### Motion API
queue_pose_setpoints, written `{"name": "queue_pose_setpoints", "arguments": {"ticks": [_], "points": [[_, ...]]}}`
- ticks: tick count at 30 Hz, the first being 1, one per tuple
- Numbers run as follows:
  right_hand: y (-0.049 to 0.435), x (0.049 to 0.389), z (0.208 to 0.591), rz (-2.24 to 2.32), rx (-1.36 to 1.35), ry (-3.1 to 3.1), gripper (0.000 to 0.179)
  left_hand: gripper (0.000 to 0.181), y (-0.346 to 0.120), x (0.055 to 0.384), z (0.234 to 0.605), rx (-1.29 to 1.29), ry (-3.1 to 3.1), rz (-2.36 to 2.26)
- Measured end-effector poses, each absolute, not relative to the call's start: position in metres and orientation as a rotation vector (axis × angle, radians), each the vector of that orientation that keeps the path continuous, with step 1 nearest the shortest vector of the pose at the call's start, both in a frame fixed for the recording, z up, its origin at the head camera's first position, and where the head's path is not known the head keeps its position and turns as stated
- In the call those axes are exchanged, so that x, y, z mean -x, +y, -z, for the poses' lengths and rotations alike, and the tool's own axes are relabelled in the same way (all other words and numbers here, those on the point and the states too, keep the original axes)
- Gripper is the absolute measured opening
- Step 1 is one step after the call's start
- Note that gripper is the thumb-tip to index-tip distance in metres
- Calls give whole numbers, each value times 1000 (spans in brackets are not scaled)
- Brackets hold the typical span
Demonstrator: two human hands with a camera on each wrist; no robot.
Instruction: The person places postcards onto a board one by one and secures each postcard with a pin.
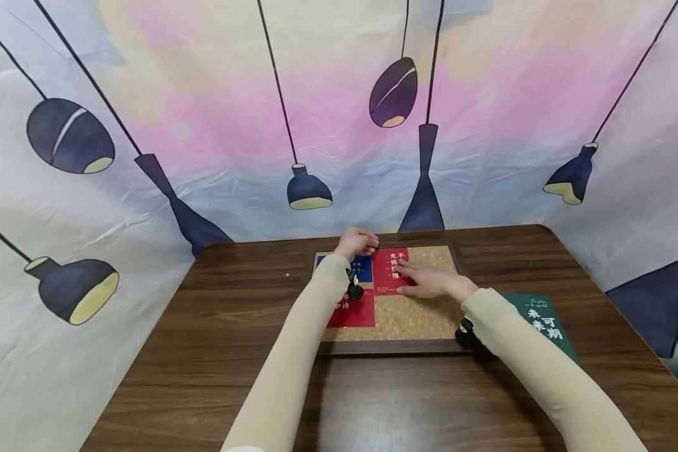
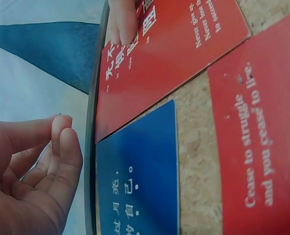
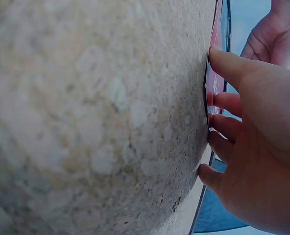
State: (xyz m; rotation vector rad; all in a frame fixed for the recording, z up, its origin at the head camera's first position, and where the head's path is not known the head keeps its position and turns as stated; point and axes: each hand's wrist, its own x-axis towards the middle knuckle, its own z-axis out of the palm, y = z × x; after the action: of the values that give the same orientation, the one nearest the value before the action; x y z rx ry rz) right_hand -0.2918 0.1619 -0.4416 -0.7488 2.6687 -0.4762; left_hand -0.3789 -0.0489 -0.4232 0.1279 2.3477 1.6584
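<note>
Above the far edge of a framed cork board (image 1: pixel 412 319), my left hand (image 1: pixel 357 242) pinches a tiny thing with a pointed tip, apparently a thumbtack (image 2: pixel 60 114), mostly hidden by the fingertips. My right hand (image 1: pixel 429 280) lies with spread fingers on a red card with white writing (image 1: pixel 387 271), pressing it against the cork at the top middle. Left of that card is a blue card (image 2: pixel 140 171), partly behind my left wrist in the head view. A second red card (image 1: pixel 361 312) sits below the blue one, partly covered by my left forearm.
A dark green card (image 1: pixel 550 323) lies on the wooden table (image 1: pixel 226 351) right of the board, partly under my right sleeve. A small pale speck (image 1: pixel 287 275) is on the table to the left. Behind the table hangs a cloth backdrop (image 1: pixel 215 113) with printed lamps.
</note>
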Motion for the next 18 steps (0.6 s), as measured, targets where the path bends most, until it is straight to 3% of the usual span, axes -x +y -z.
{"name": "queue_pose_setpoints", "arguments": {"ticks": [18], "points": [[162, 290, 438, 464, 720, 2659, 71, 18, -40, 378, 431, 13, 2320, -1583]]}}
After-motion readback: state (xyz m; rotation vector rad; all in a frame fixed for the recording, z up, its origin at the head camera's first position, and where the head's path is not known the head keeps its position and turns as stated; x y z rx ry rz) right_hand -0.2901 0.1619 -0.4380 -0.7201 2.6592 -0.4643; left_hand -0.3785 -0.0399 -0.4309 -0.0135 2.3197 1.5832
